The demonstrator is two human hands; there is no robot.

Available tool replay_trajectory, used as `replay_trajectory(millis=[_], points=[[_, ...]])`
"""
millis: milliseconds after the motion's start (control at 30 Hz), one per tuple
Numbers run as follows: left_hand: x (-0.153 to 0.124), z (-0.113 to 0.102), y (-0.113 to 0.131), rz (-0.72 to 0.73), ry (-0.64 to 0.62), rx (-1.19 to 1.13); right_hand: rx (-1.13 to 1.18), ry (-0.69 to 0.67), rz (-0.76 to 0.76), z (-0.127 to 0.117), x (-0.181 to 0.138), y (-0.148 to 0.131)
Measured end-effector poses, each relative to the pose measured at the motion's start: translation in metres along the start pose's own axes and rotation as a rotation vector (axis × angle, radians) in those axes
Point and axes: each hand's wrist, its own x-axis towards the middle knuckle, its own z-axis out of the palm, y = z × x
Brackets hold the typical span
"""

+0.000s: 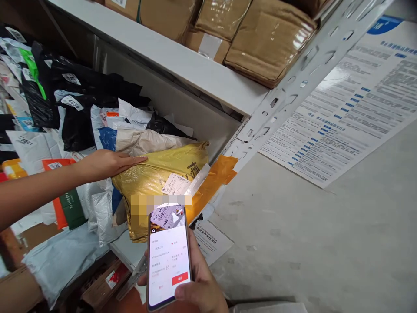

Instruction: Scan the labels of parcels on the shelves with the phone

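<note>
A yellow plastic parcel (pixel 156 167), with a white shipping label (pixel 176 184) on its front, leans at the right end of a packed shelf. My left hand (pixel 106 164) reaches in from the left and grips the parcel's upper left edge, fingers stretched over its face and thumb hidden. Below it, my right hand (pixel 203 276) holds a smartphone (pixel 169 261) upright, its thumb over the lower right of the screen near a red button. At the top the screen shows a camera picture of a label, with text fields beneath. A blurred patch covers part of the parcel beside the phone.
Black, white and coloured mailing bags (pixel 87 119) crowd the shelf to the left. Brown wrapped parcels (pixel 270 41) lie on the upper shelf (pixel 163 50). A perforated metal post (pixel 276 98) stands between the shelf and a wall with a printed poster (pixel 342 104). Orange tape (pixel 213 182) covers its lower part.
</note>
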Motion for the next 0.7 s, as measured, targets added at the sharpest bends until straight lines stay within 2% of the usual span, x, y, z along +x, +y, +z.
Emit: replay_trajectory(millis=[100, 233, 400, 567, 700], points=[[0.001, 0.002, -0.002, -0.031, 0.001, -0.099, 0.019, -0.031, -0.017, 0.005, -0.001, 0.002], [0.002, -0.001, 0.001, -0.044, 0.003, -0.105, -0.010, -0.036, -0.045, -0.001, 0.001, 0.013], [0.003, -0.005, 0.003, -0.047, -0.014, -0.117, -0.092, 0.020, -0.064, -0.010, 0.002, 0.021], [0.001, 0.003, 0.003, -0.071, 0.012, -0.108, -0.067, 0.038, -0.067, 0.001, 0.002, 0.018], [-0.002, 0.014, 0.007, -0.106, 0.052, -0.169, 0.101, 0.014, -0.023, 0.012, 0.013, 0.048]])
